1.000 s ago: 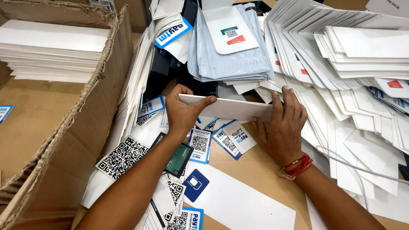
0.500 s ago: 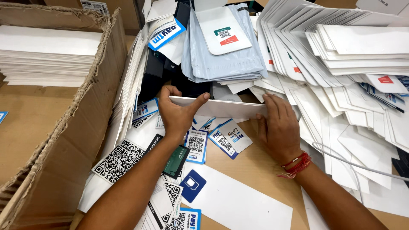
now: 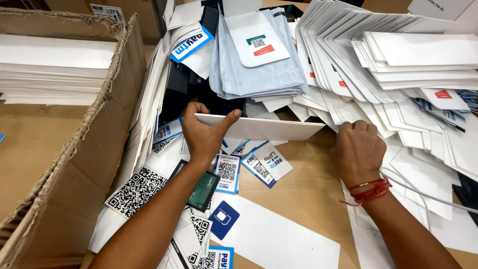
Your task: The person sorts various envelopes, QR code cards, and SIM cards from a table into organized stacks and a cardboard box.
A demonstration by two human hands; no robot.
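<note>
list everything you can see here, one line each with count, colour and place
white envelope: one, white, centre, held at its left end
fanned envelopes: many, white, spread across the upper right
mailer bags: a few, grey, top centre, overlapping
code cards: several, white with black squares and blue edges, lower centre on the table
dark green card: one, beside the left forearm
blue card: one, lower centre
cardboard box: one, brown, left side
paper stack: one, white, inside the box
cable: one, white, lower right
table: brown, partly bare
left hand: grips the white envelope
right hand: closed, red thread at the wrist, at the fanned envelopes' edge
</note>
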